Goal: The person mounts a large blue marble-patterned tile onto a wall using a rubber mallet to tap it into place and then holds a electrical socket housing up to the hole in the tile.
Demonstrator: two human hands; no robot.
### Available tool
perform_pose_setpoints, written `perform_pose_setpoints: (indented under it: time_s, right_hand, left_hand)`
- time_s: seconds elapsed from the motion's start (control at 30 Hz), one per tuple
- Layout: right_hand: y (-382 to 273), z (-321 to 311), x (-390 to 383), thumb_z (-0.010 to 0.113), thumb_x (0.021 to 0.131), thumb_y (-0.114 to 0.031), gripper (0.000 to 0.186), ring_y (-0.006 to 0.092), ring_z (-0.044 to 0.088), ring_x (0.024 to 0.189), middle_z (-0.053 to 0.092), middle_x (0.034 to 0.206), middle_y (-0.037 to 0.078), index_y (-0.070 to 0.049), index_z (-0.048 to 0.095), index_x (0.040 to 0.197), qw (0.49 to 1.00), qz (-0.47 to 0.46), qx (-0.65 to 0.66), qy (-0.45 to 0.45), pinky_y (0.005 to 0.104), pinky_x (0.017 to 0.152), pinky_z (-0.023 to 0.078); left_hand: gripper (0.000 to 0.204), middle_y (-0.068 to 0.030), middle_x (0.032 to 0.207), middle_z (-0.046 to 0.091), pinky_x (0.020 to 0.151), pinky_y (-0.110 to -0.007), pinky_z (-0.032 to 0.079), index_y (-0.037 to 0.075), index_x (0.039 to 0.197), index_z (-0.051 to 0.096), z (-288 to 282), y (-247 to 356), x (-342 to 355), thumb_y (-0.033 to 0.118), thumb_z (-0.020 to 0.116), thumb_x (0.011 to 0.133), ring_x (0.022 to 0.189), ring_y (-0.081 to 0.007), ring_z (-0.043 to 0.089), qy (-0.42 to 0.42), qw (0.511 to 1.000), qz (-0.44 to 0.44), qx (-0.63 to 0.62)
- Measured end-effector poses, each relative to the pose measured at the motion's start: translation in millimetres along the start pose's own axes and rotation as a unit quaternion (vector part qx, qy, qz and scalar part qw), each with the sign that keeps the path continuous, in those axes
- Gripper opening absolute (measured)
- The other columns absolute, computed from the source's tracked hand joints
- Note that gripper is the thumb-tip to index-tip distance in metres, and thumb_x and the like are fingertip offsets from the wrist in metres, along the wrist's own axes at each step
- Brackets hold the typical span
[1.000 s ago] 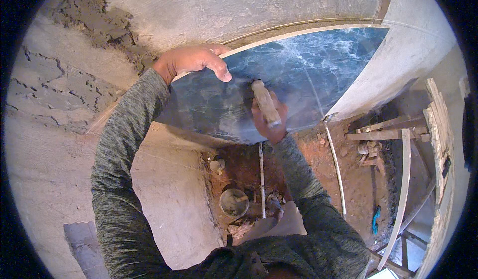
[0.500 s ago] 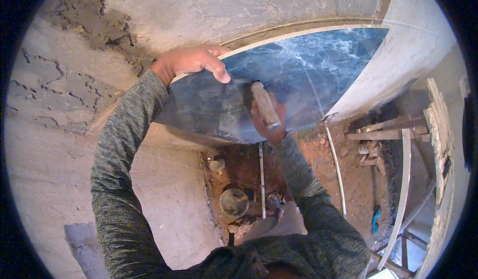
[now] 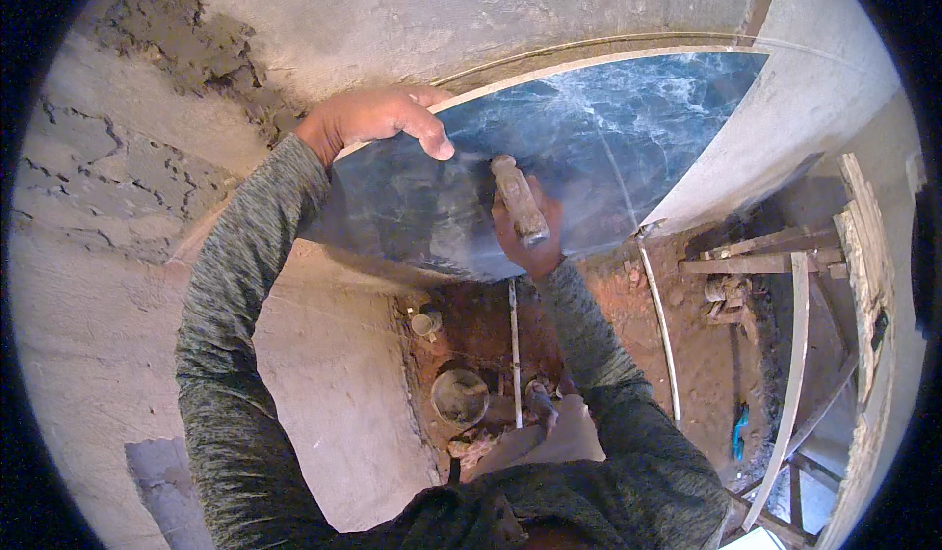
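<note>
Head view: a dark blue marble slab (image 3: 589, 148) with white veining stands against the rough plastered wall (image 3: 392, 10), which serves as the landmark here. The left hand (image 3: 378, 118) lies over the slab's upper left edge, fingers curled down onto its face, its grip grasping that edge. The right hand (image 3: 530, 231) is low on the slab's face, its grip clenched around a wooden-handled mallet (image 3: 518, 197) whose head points up at the slab. Compared with 0.5 s ago, both hands and the slab sit in nearly the same place; the mallet has barely shifted. Below the wall, on the red earth floor (image 3: 706, 354), stand 1 round metal bowl (image 3: 459, 396) and some timber framing (image 3: 785, 265).
</note>
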State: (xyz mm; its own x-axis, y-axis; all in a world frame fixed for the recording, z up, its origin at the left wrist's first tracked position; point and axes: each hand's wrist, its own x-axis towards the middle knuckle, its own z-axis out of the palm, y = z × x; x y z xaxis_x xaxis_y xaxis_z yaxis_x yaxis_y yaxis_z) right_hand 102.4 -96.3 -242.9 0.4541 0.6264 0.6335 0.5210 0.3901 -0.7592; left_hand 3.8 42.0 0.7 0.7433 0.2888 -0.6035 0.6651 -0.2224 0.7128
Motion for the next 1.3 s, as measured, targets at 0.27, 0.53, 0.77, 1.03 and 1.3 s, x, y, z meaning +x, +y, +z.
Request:
perform_pose_setpoints:
  time_s: [0.27,0.53,0.77,1.03,1.3]
  right_hand:
    - [6,-2,-3,0.071,0.074,-0.017,0.034,0.0381,0.064,0.072,0.063,0.081,0.015,-0.009,0.058,0.105,0.997,0.067,0.017,-0.035,0.0450,0.061,0.052]
    - [-3,-1,0,0.070,0.075,-0.016,0.037,0.0389,0.064,0.072,0.061,0.084,0.016,-0.010,0.059,0.110,1.000,0.015,-0.010,0.000,0.0452,0.061,0.052]
    - [-13,1,2,0.062,0.081,-0.010,0.021,0.0191,0.062,0.066,0.060,0.079,0.008,-0.001,0.063,0.100,0.999,0.025,0.044,0.012,0.0307,0.060,0.049]
    - [0,4,-1,0.069,0.077,-0.015,0.034,0.0375,0.063,0.068,0.059,0.078,0.014,-0.007,0.060,0.109,1.000,0.001,0.018,0.021,0.0442,0.058,0.051]
    - [-7,3,0,0.067,0.075,-0.013,0.033,0.0341,0.063,0.066,0.059,0.079,0.012,-0.008,0.060,0.106,1.000,-0.010,0.000,0.022,0.0434,0.058,0.052]
  left_hand:
    - [0.048,-0.0040,0.099,0.063,0.082,-0.030,0.046,0.001,0.112,0.062,2,2,3,0.024,0.073,0.071,0.090,-0.0164,0.058,0.001,1.000,0.009,0.005]
    - [0.048,-0.0037,0.098,0.064,0.082,-0.029,0.046,0.001,0.113,0.062,3,-2,1,0.021,0.073,0.072,0.090,-0.0154,0.058,0.007,1.000,0.007,-0.028]
    - [0.050,-0.0041,0.099,0.064,0.084,-0.029,0.046,0.001,0.115,0.061,1,-1,-3,0.021,0.073,0.071,0.092,-0.0153,0.058,0.033,0.999,0.013,0.014]
    - [0.046,-0.0038,0.096,0.064,0.082,-0.028,0.047,0.001,0.110,0.062,5,-2,0,0.020,0.073,0.070,0.087,-0.0156,0.060,0.019,0.999,0.009,-0.036]
    - [0.043,-0.0031,0.094,0.063,0.080,-0.028,0.045,0.001,0.107,0.062,0,-7,5,0.020,0.073,0.071,0.087,-0.0146,0.058,0.036,0.999,0.036,0.021]
